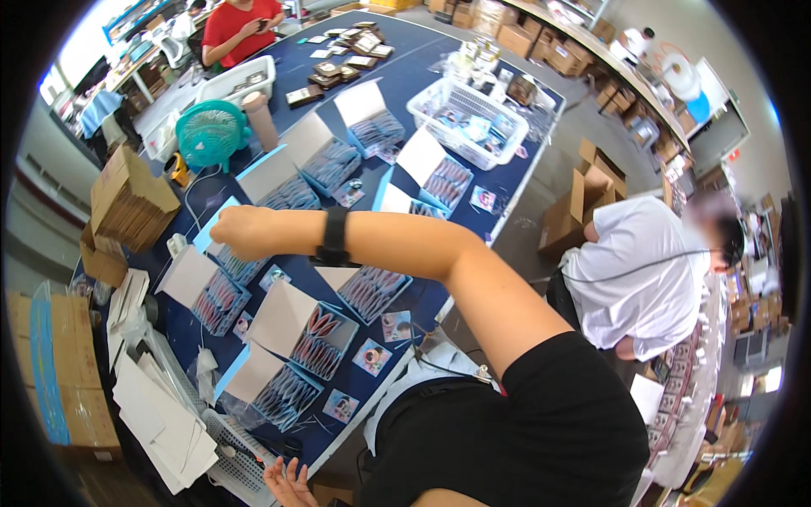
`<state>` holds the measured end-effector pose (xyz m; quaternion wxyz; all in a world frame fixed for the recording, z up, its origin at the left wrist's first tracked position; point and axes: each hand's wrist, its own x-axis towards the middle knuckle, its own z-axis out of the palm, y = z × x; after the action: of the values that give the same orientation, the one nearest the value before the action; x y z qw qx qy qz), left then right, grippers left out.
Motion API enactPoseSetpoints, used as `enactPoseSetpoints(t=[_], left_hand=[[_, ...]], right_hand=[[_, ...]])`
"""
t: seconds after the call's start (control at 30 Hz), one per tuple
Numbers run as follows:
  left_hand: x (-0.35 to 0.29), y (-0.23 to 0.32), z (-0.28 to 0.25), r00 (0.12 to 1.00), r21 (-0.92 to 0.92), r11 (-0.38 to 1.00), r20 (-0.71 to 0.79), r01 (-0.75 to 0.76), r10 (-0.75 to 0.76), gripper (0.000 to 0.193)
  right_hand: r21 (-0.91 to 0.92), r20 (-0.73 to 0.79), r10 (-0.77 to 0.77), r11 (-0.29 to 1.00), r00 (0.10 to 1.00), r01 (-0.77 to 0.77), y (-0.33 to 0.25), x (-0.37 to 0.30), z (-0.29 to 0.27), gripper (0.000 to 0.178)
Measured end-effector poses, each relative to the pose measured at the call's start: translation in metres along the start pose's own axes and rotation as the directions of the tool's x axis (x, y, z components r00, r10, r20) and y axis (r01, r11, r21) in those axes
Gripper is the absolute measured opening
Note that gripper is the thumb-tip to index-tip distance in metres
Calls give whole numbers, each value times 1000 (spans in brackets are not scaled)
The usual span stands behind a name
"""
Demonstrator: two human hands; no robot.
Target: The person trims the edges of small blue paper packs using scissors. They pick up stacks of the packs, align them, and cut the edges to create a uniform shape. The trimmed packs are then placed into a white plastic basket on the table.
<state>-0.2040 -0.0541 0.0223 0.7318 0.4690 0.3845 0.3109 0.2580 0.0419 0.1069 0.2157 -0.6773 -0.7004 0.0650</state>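
My right arm, a black watch on its wrist, reaches across the table to the left. My right hand [241,233] is closed over the raised lid [213,226] of a light blue box [242,264]. Whatever its fingers hold is hidden. Low in the picture, my left hand [289,483] has its fingers apart, with nothing visible in it, near a grey plastic basket [221,433]. Several open light blue boxes, such as this near one [287,397], stand in rows, filled with upright flat packets. Small picture cards [372,357] lie beside them.
A white basket of packets [467,127], a teal fan [209,135] and a tumbler [260,121] stand on the blue table [422,51]. Stacked cardboard [131,198] is at the left. One person in white [646,275] bends at the right; another in red [236,34] is across the table.
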Motion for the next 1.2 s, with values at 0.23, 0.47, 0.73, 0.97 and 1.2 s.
enactPoseSetpoints(t=[0.23, 0.47, 0.73, 0.97, 1.2], left_hand=[[13, -5, 11, 995, -4, 999, 86, 49, -49, 42], [17, -10, 82, 995, 21, 995, 5, 96, -96, 40], [26, -33, 201, 971, 107, 991, -233, 76, -49, 46], [30, -41, 276, 973, 143, 989, -233, 42, -8, 40], [34, -54, 325, 970, 101, 994, -244, 35, -9, 31]], right_hand=[[182, -203, 87, 982, 975, -50, 0, -171, -80, 24], [231, -11, 669, 725, 743, -649, 183, -346, -139, 31], [70, -109, 858, 510, 502, -857, 413, -482, -138, 59], [-222, 14, 916, 393, 400, -892, 485, -492, -139, 54], [-328, 359, 864, 471, 353, -819, 532, -466, -135, 93]])
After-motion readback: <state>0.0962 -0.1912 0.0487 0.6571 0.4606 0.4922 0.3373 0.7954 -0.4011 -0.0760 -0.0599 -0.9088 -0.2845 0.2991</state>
